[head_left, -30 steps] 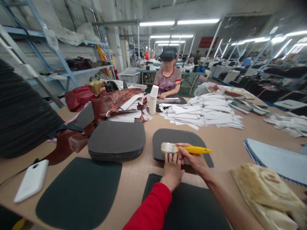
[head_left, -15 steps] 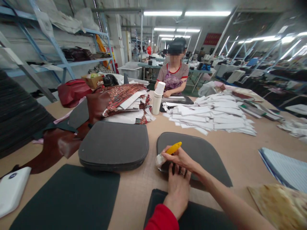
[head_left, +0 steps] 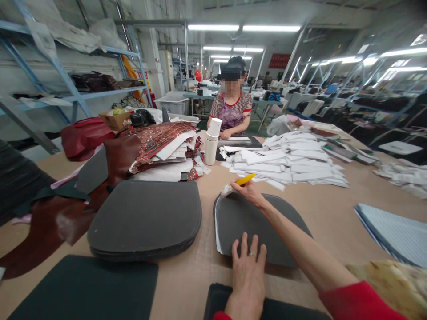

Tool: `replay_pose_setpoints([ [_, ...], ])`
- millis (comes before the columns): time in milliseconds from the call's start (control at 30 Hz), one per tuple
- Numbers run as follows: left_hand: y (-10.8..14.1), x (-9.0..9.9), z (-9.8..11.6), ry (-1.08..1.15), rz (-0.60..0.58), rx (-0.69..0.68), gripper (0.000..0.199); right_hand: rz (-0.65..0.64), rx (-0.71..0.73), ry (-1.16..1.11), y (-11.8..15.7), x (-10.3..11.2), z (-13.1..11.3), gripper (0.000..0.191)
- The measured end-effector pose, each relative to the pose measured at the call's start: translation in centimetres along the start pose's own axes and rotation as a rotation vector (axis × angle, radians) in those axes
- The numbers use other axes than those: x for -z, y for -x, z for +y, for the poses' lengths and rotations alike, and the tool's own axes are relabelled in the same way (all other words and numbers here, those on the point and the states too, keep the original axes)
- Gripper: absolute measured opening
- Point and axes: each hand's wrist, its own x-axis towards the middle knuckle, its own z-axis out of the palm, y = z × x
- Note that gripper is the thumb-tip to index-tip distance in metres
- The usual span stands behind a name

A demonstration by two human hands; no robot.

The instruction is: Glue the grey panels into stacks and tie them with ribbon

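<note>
My right hand is closed round a brush with a yellow handle. Its pale bristles touch the upper left edge of a dark grey rounded panel. A white wet-looking line runs down that panel's left edge. My left hand lies with fingers spread on the panel's lower part, a ring on one finger. Left of it sits a stack of similar grey panels. Dark green sheets lie nearer, at the lower left, and more dark material lies under my left wrist.
Across the table a person in a striped shirt works. White cups stand beside patterned material. White strips are piled behind the panel; papers lie at right.
My right hand has moved the brush from the panel's lower left up to its top left corner, leaving a white line. My left hand has spread flat on the panel. The view has shifted.
</note>
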Motion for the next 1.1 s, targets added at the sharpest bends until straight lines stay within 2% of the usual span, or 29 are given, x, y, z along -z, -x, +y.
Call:
replay_pose_setpoints([
  [167, -0.5, -0.5, -0.2, -0.036, 0.009, 0.008, 0.04, 0.007, 0.013, 0.07, 0.0, 3.5, 1.0, 0.036],
  [300, -0.7, -1.2, -0.5, -0.068, 0.052, 0.012, 0.038, -0.006, 0.021, 0.12, 1.1, 6.8, 1.8, 0.035],
  [433, -0.7, -1.9, -0.8, -0.105, 0.106, 0.002, 0.038, 0.042, 0.011, 0.171, 2.6, 10.5, 3.2, 0.034],
  [600, -0.8, -2.4, -1.1, -0.195, 0.105, 0.004, 0.056, 0.139, -0.018, 0.21, 4.6, 15.0, 4.9, 0.036],
  [733, -0.9, -2.7, -1.4, -0.244, 0.125, 0.002, 0.066, 0.232, -0.032, 0.22, 6.4, 17.8, 5.6, 0.04],
  [900, -1.2, -2.8, -1.5, -0.279, 0.14, 0.02, 0.07, 0.379, -0.05, 0.225, 9.0, 19.6, 5.7, 0.047],
  [1100, -1.6, -1.8, -0.8, -0.271, 0.108, 0.07, 0.063, 0.511, -0.089, 0.245, 12.8, 19.5, 4.6, 0.045],
])
